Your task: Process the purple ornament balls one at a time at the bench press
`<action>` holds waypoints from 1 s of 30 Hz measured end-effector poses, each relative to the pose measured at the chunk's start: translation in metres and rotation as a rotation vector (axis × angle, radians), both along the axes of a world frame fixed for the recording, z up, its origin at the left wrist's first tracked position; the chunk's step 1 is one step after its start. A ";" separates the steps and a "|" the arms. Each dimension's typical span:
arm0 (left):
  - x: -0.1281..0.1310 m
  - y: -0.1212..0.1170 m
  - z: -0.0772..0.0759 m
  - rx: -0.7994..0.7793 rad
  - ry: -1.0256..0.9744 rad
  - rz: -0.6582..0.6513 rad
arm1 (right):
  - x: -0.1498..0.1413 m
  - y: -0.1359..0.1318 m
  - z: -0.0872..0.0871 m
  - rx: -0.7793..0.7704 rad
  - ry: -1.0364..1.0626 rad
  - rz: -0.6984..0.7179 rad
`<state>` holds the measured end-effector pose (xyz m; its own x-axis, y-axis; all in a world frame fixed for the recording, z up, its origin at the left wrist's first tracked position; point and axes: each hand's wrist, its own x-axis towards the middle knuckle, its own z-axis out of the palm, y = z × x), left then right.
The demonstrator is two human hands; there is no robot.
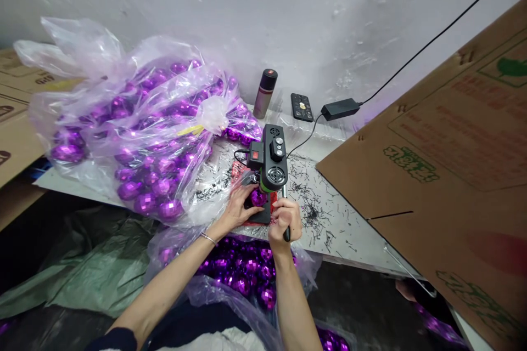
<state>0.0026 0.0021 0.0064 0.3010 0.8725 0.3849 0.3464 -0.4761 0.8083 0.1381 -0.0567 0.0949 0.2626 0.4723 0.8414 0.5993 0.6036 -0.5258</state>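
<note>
A small black bench machine (275, 156) with a red switch stands at the middle of the table. Under its head sits a shiny purple faceted ball (258, 197) on a dark base plate (260, 216). My left hand (241, 207) has its fingers and thumb closed around the ball from the left. On the right side of the machine, my right hand (286, 219) is wrapped around the black-ended lever (287, 235). Below both forearms, in front of the table edge, an open plastic bag holds many more purple balls (242, 269).
Tied clear bags (156, 120) full of purple balls cover the left of the table. Behind the machine are a spray can (265, 93), a phone (302, 107) and a power adapter (340, 109) with its cord. A large cardboard box (444, 175) stands at right. Thin black scraps (313, 211) litter the tabletop.
</note>
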 end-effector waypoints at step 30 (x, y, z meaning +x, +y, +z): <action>0.000 -0.001 0.000 -0.027 0.006 0.004 | -0.005 0.011 -0.018 0.099 0.077 -0.033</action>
<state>0.0027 0.0007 0.0061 0.2994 0.8838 0.3596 0.3531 -0.4528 0.8188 0.1333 -0.0460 0.0764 0.3427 0.3774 0.8603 0.5797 0.6357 -0.5098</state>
